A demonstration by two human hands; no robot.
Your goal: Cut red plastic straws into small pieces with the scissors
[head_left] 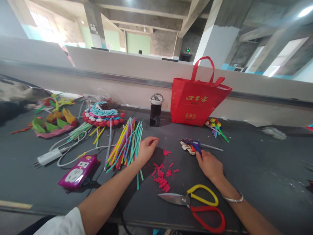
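Note:
My left hand point(147, 149) is closed in a pinch just right of a fan of coloured pipe cleaners point(126, 143); whatever its fingertips hold is too small to make out. With its fingers at the handle, my right hand point(210, 167) grips a blue hot glue gun point(195, 143), whose glue stick point(212, 147) pokes out to the right. Crumpled pale paper point(187, 148) lies under the gun's nozzle end. Small cut red strips point(161, 181) are scattered between my hands. Below them rest open scissors point(179, 199) with one yellow and one red handle.
At the back stand a red bag point(193, 101) and a dark bottle point(156, 112). Leftward are a purple power strip point(78, 171), a white plug adapter point(50, 157) with cords, and craft pieces point(55, 125). Small flowers point(216, 125) and clear plastic point(274, 133) lie at right.

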